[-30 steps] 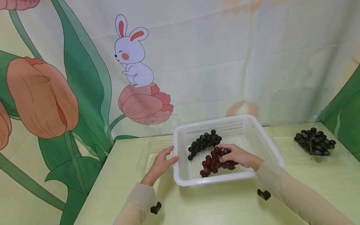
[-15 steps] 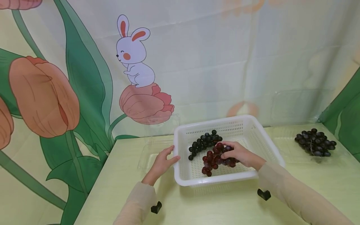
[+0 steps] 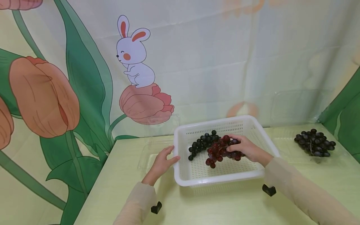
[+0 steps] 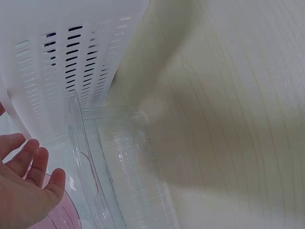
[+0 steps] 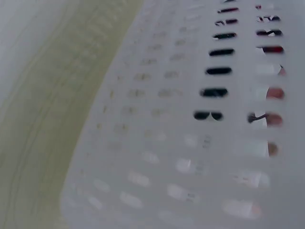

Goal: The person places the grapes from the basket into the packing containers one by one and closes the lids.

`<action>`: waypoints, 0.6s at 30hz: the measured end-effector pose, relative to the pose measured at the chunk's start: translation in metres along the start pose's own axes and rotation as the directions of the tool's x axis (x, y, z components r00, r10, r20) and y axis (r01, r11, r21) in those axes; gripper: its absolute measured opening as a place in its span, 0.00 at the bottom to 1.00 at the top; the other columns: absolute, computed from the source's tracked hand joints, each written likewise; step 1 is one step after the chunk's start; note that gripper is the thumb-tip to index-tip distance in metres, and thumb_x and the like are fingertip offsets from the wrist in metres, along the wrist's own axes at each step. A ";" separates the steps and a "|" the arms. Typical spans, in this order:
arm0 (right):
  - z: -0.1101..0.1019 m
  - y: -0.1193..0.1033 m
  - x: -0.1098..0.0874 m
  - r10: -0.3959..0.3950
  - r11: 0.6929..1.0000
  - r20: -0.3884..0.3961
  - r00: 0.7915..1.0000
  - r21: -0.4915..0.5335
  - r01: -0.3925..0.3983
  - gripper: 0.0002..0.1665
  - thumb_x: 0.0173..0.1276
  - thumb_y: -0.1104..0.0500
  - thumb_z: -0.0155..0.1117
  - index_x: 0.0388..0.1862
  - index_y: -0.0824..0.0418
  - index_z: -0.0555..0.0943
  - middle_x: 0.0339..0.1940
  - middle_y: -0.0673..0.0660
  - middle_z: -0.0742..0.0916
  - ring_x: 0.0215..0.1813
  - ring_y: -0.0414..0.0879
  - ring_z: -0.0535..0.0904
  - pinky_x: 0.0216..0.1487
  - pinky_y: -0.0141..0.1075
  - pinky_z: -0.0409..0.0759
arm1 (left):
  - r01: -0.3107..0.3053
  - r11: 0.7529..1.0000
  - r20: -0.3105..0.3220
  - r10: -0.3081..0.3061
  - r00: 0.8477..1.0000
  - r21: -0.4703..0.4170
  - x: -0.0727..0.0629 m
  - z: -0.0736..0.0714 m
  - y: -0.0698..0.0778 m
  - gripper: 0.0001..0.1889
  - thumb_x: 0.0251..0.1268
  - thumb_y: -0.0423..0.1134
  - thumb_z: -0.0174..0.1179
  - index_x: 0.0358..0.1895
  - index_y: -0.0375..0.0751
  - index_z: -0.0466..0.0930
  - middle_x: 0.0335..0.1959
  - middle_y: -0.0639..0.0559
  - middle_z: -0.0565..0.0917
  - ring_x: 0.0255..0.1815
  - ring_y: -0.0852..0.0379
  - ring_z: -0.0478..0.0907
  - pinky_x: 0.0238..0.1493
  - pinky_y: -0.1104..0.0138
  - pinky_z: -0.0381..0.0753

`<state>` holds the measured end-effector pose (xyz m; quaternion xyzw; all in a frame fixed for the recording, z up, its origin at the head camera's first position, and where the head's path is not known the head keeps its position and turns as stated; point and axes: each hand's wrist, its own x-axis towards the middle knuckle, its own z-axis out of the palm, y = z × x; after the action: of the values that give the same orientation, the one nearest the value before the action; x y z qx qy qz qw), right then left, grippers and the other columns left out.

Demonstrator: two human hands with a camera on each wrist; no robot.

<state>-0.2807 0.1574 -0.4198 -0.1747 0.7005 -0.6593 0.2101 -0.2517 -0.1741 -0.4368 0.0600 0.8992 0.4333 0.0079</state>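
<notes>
In the head view, my right hand (image 3: 247, 150) grips a bunch of red grapes (image 3: 218, 150) by its upper side, inside a white plastic basket (image 3: 222, 179). Behind it in the basket lies a bunch of black grapes (image 3: 199, 145), partly covered by the red ones. My left hand (image 3: 161, 162) is at the basket's left rim, thumb and fingers spread. In the left wrist view the left hand's fingers (image 4: 37, 167) are loosely bent beside the slotted basket wall (image 4: 52, 62). The right wrist view shows mostly the basket's wall (image 5: 157, 143); grapes and fingertips appear dimly through its slots.
To the right, another bunch of dark grapes (image 3: 313, 142) lies in a clear plastic container (image 3: 284, 133) with its lid raised. A second clear container (image 3: 144, 157) stands left of the basket, behind the left hand. A printed cloth (image 3: 202, 62) hangs behind the table (image 3: 213, 206).
My right hand has lifted the red grapes and carried them a little to the right and away from me. The left hand stays at the basket's rim.
</notes>
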 end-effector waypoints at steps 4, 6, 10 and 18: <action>-0.007 -0.010 -0.005 -0.010 1.000 -0.018 1.000 -0.016 0.010 0.37 0.56 0.65 0.58 0.64 0.71 0.57 0.39 0.44 0.82 0.38 0.40 0.80 0.35 0.38 0.80 | 0.014 1.000 -0.001 -0.014 1.000 0.004 0.000 0.000 0.001 0.30 0.56 0.41 0.58 0.62 0.32 0.62 0.63 0.38 0.64 0.65 0.42 0.58 0.61 0.49 0.60; -0.011 -0.016 -0.007 -0.014 1.000 -0.029 0.999 -0.026 0.013 0.38 0.56 0.65 0.58 0.64 0.72 0.56 0.38 0.43 0.81 0.37 0.40 0.80 0.36 0.38 0.80 | 0.015 1.000 -0.002 -0.015 1.000 0.008 0.000 0.000 0.001 0.30 0.56 0.41 0.58 0.62 0.32 0.62 0.63 0.38 0.64 0.65 0.42 0.58 0.61 0.49 0.60; -0.019 -0.026 -0.013 -0.016 1.000 -0.051 0.999 -0.021 0.015 0.37 0.56 0.66 0.57 0.65 0.70 0.56 0.38 0.41 0.81 0.38 0.38 0.80 0.37 0.36 0.79 | 0.013 1.000 -0.005 -0.013 1.000 0.008 0.000 0.000 0.001 0.31 0.56 0.41 0.59 0.62 0.32 0.62 0.63 0.39 0.64 0.64 0.42 0.59 0.60 0.50 0.61; -0.038 -0.042 -0.026 -0.022 1.000 -0.097 0.995 0.019 0.024 0.20 0.58 0.66 0.57 0.45 0.44 0.71 0.38 0.42 0.82 0.36 0.41 0.81 0.33 0.39 0.80 | -0.002 1.000 -0.009 0.002 1.000 0.012 0.001 0.001 -0.001 0.30 0.56 0.41 0.59 0.61 0.31 0.63 0.62 0.38 0.65 0.64 0.42 0.60 0.60 0.49 0.61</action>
<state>-0.2804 0.2002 -0.3748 -0.1486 0.7011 -0.6764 0.1699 -0.2527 -0.1735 -0.4381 0.0588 0.9017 0.4284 0.0030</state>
